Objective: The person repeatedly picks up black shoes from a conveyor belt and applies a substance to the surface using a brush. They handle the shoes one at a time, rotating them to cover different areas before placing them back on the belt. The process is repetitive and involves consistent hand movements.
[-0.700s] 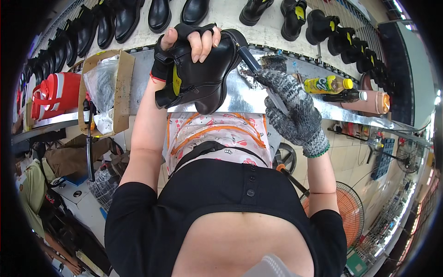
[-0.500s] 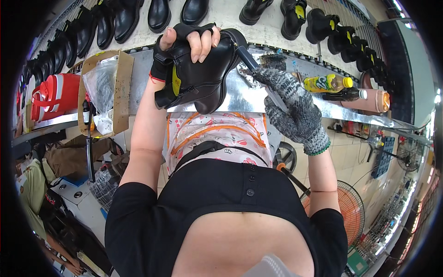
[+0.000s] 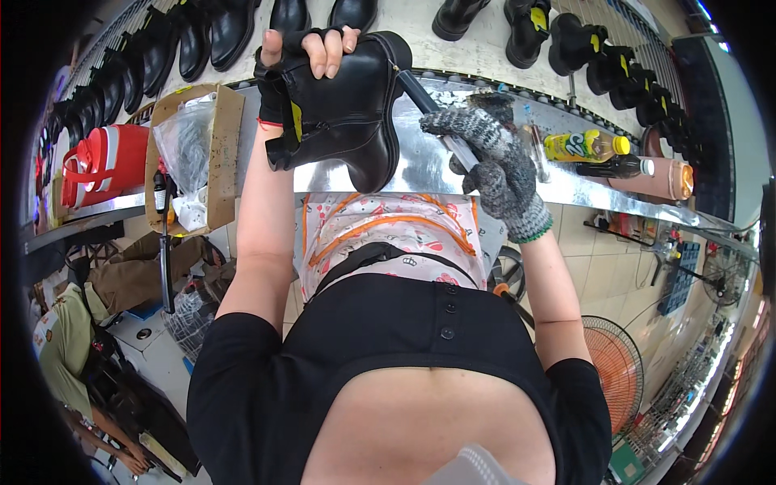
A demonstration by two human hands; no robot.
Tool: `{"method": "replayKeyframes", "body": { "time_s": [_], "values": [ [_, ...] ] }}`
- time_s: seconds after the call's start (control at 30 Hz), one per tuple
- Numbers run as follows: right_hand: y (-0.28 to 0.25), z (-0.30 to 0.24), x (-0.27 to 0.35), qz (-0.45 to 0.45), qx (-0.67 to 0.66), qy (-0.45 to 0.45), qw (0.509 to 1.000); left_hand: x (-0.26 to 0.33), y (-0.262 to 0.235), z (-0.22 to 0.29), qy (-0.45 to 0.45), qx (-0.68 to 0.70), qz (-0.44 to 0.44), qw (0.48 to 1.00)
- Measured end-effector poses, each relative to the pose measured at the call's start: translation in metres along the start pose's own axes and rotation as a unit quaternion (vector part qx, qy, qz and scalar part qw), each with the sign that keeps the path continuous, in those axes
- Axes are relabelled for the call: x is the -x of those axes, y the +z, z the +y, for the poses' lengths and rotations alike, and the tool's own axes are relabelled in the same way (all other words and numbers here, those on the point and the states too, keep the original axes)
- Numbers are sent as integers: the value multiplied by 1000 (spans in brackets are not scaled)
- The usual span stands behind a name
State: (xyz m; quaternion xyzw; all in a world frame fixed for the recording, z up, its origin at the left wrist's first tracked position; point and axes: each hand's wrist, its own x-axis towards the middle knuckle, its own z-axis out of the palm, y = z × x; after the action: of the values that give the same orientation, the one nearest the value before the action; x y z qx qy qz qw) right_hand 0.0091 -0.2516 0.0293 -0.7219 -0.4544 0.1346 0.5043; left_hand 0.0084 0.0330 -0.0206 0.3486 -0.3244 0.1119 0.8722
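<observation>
A black leather ankle boot (image 3: 343, 105) hangs on its side above the bench's near edge. My left hand (image 3: 322, 50), in a black fingerless glove, is closed on it, fingers bent over the upper. Yellow lining shows at the boot's opening. In a grey knitted glove, my right hand (image 3: 501, 166) grips a dark pen-shaped tool (image 3: 416, 90) with a pale lower shaft. The tool's thin tip meets or nearly meets the edge of the sole near the toe; exact contact is too small to tell.
Behind the metal bench (image 3: 436, 174), a conveyor belt (image 3: 453, 61) carries rows of black boots (image 3: 230, 36). At left stand a cardboard box (image 3: 226, 145) of plastic bags and a red jug (image 3: 121, 158). A yellow-labelled bottle (image 3: 582, 147) and a dark bottle (image 3: 618, 166) lie at right.
The boot and my left hand have shifted slightly up and left in view. My right hand has moved left with the tool, whose tip stays by the sole edge.
</observation>
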Motion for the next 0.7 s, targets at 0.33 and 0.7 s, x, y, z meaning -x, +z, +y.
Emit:
{"method": "replayKeyframes", "body": {
  "time_s": [0.33, 0.7],
  "values": [
    [49, 41, -6, 39, -12, -43, 998, 24, -55, 15, 19, 19, 35, 999],
    [65, 59, 0, -33, -41, 76, 996, 44, -97, 32, -4, 29, -11, 1000]
  ]
}}
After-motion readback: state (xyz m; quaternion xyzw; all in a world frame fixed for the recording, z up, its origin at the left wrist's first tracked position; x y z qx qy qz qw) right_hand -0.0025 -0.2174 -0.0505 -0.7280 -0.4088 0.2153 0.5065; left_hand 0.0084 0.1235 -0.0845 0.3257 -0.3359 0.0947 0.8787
